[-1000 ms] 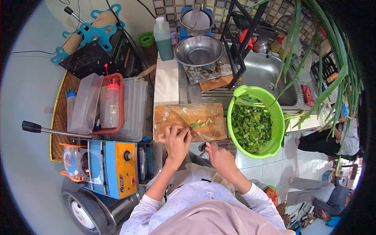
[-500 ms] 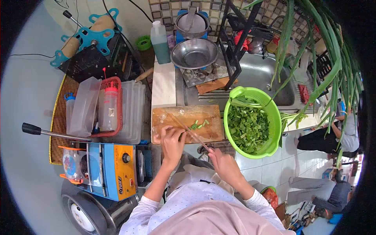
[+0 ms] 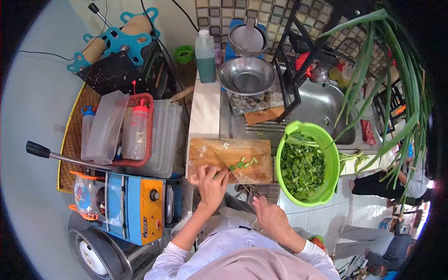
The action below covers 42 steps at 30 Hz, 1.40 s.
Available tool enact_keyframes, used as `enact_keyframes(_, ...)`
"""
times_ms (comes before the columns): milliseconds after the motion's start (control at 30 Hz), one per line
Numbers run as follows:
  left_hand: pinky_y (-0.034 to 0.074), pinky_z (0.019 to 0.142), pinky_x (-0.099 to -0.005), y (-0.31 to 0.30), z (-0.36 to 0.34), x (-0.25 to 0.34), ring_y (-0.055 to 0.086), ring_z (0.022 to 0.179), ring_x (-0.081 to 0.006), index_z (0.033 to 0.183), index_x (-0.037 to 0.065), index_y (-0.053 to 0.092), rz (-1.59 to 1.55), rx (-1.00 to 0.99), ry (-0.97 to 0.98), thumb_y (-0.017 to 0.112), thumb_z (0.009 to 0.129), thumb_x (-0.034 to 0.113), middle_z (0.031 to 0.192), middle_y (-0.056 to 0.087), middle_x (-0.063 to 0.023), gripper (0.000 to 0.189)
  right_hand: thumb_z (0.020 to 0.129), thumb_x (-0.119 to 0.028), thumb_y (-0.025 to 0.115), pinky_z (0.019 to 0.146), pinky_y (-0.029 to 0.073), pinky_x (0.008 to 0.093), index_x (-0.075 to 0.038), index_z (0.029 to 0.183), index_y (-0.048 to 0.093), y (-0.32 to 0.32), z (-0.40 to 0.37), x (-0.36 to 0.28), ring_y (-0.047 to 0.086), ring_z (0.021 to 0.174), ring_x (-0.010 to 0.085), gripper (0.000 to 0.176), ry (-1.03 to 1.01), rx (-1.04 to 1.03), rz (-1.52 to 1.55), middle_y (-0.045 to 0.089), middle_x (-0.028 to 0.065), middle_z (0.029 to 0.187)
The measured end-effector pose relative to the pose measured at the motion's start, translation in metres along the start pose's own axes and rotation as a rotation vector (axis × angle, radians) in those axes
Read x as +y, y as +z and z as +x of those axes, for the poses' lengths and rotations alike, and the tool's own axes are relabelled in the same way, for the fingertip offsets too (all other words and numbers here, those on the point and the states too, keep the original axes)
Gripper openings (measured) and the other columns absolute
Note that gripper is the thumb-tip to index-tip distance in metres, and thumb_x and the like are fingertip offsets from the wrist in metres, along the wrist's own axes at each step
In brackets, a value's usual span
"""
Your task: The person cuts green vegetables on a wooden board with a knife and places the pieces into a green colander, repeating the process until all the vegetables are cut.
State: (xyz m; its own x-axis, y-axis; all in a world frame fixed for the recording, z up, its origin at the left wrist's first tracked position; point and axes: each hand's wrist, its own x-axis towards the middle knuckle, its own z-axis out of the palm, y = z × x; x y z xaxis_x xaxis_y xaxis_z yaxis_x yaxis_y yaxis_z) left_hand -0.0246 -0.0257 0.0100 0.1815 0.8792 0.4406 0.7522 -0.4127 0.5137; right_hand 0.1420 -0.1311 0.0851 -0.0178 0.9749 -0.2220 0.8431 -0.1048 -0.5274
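Observation:
A wooden cutting board (image 3: 261,175) lies before me with a few cut green onion pieces (image 3: 242,163) on it. My left hand (image 3: 211,185) rests at the board's near edge, fingers curled and pressed together; whatever they hold is hidden. In my right hand (image 3: 271,218), closed round the handle, is a knife (image 3: 237,174). Its blade slants across the board, close beside the left fingertips and the cut pieces. To the right stands a lime-green colander (image 3: 335,163) filled with chopped leafy greens (image 3: 303,168).
Long green onion leaves (image 3: 406,70) hang at the upper right, before the sink (image 3: 322,102). A metal bowl (image 3: 246,77) and a bottle of green liquid (image 3: 205,60) stand behind the board. At left are a cup sealer (image 3: 149,210) and a red basket (image 3: 148,126). Other people are at far right.
The camera view has shifted, so the counter appears lower and farther right. My right hand has drawn slightly towards me with the knife. The left hand keeps its place at the board.

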Motion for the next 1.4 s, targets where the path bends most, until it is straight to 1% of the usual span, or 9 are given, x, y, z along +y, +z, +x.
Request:
enact_keyframes(200, 0.043, 0.078, -0.0400, 0.000, -0.003, 0.003, 0.050, 0.091, -0.0308, 0.084, 0.007, 0.072, 0.011, 0.005, -0.001, 0.073, 0.069, 0.008, 0.079, 0.058, -0.0054, 0.015, 0.097, -0.028, 0.046, 0.041, 0.046, 0.0484, -0.002, 0.091, 0.046, -0.008, -0.002, 0.000, 0.060, 0.051, 0.0401, 0.027, 0.031, -0.077, -0.080, 0.059, 0.0224, 0.058)
enact_keyframes(267, 0.044, 0.077, -0.0400, -0.001, -0.001, 0.006, 0.050, 0.092, -0.0304, 0.083, 0.006, 0.072, 0.026, 0.009, -0.003, 0.073, 0.069, 0.008, 0.079, 0.058, -0.0052, 0.015, 0.096, -0.030, 0.048, 0.037, 0.047, 0.0432, -0.002, 0.086, 0.048, 0.003, -0.002, 0.007, 0.060, 0.045, 0.0353, 0.030, -0.037, 0.006, -0.117, 0.058, 0.0191, 0.054)
enact_keyframes(567, 0.043, 0.080, -0.0401, 0.003, -0.005, 0.003, 0.050, 0.092, -0.0305, 0.085, 0.007, 0.071, 0.014, -0.012, -0.031, 0.072, 0.068, 0.007, 0.083, 0.058, -0.0050, 0.017, 0.097, -0.030, 0.046, 0.035, 0.047, 0.0386, -0.003, 0.087, 0.050, 0.032, 0.050, 0.001, 0.060, 0.041, 0.0292, 0.029, -0.133, 0.106, -0.227, 0.058, 0.0146, 0.050)
enact_keyframes(800, 0.041, 0.078, -0.0396, -0.010, -0.005, 0.011, 0.050, 0.091, -0.0292, 0.091, 0.011, 0.072, 0.163, -0.018, -0.022, 0.072, 0.071, 0.011, 0.084, 0.059, -0.0037, 0.020, 0.098, -0.030, 0.043, 0.050, 0.048, 0.0519, 0.002, 0.091, 0.054, 0.019, 0.051, 0.017, 0.060, 0.057, 0.0441, 0.034, -0.069, 0.031, 0.086, 0.059, 0.0256, 0.060)
enact_keyframes(900, 0.031, 0.082, -0.0446, -0.001, -0.010, -0.001, 0.051, 0.093, -0.0258, 0.093, 0.013, 0.073, 0.036, 0.003, -0.067, 0.072, 0.074, 0.016, 0.083, 0.060, -0.0032, 0.019, 0.098, -0.030, 0.043, 0.052, 0.047, 0.0539, 0.002, 0.090, 0.054, 0.016, 0.039, 0.021, 0.059, 0.058, 0.0461, 0.035, -0.034, 0.071, 0.181, 0.059, 0.0272, 0.062)
enact_keyframes(1033, 0.030, 0.082, -0.0448, 0.002, -0.007, -0.003, 0.053, 0.093, -0.0248, 0.091, 0.013, 0.072, -0.076, 0.047, -0.073, 0.073, 0.074, 0.018, 0.081, 0.062, -0.0031, 0.017, 0.098, -0.030, 0.042, 0.052, 0.047, 0.0545, 0.001, 0.091, 0.053, 0.012, 0.032, 0.027, 0.059, 0.059, 0.0465, 0.034, -0.004, 0.064, 0.162, 0.059, 0.0282, 0.064)
enact_keyframes(1100, 0.041, 0.076, -0.0403, 0.001, -0.003, 0.003, 0.054, 0.091, -0.0264, 0.087, 0.011, 0.072, -0.022, 0.056, -0.028, 0.074, 0.072, 0.013, 0.080, 0.064, -0.0049, 0.016, 0.098, -0.030, 0.042, 0.051, 0.046, 0.0548, 0.001, 0.090, 0.051, 0.008, 0.027, 0.024, 0.059, 0.058, 0.0465, 0.033, 0.042, 0.047, 0.186, 0.059, 0.0278, 0.063)
enact_keyframes(1300, 0.045, 0.075, -0.0369, 0.003, -0.002, -0.001, 0.057, 0.091, -0.0272, 0.082, 0.010, 0.071, -0.050, 0.090, 0.021, 0.076, 0.070, 0.012, 0.076, 0.066, -0.0036, 0.013, 0.098, -0.030, 0.042, 0.051, 0.043, 0.0551, 0.003, 0.093, 0.051, 0.008, 0.013, 0.018, 0.057, 0.058, 0.0470, 0.034, 0.034, -0.023, 0.151, 0.057, 0.0273, 0.063)
enact_keyframes(1400, 0.045, 0.073, -0.0367, 0.000, -0.002, 0.000, 0.055, 0.091, -0.0272, 0.081, 0.010, 0.071, -0.052, 0.095, 0.037, 0.077, 0.068, 0.011, 0.083, 0.065, -0.0021, 0.015, 0.098, -0.029, 0.042, 0.049, 0.042, 0.0549, 0.002, 0.092, 0.050, 0.010, 0.012, 0.018, 0.056, 0.055, 0.0470, 0.033, 0.007, -0.006, 0.126, 0.057, 0.0275, 0.060)
